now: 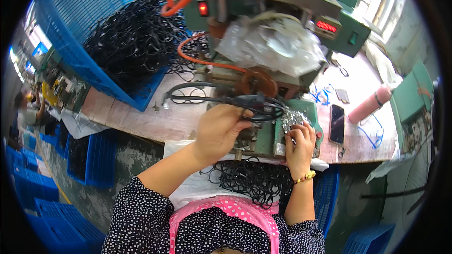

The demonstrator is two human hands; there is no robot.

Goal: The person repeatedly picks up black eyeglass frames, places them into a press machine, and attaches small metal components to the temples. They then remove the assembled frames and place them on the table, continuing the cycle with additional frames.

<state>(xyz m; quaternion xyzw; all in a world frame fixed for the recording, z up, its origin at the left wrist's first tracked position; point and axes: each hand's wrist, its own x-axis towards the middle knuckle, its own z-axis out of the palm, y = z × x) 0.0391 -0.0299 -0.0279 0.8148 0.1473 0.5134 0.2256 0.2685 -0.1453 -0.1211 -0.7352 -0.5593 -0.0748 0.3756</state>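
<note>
My left hand (219,129), slightly blurred, is closed on black glasses frames (254,103), held just in front of the machine's working spot. A long dark arm of the frames sticks out to the left over the table. My right hand (300,146) reaches to a heap of small silver metal pieces (293,118) on the green machine base (310,109). Its fingers are bent together at the heap's near edge; what is between them is too small to make out. More black frames (254,178) lie tangled on my lap, below the machine.
The green press (346,37) with a plastic bag (278,42) hanging on it rises ahead. A blue crate (110,82) of black frames stands at left. On the right are a phone (336,123), a pink bottle (370,104) and scissors (340,67). Blue crates (92,160) stand on the floor.
</note>
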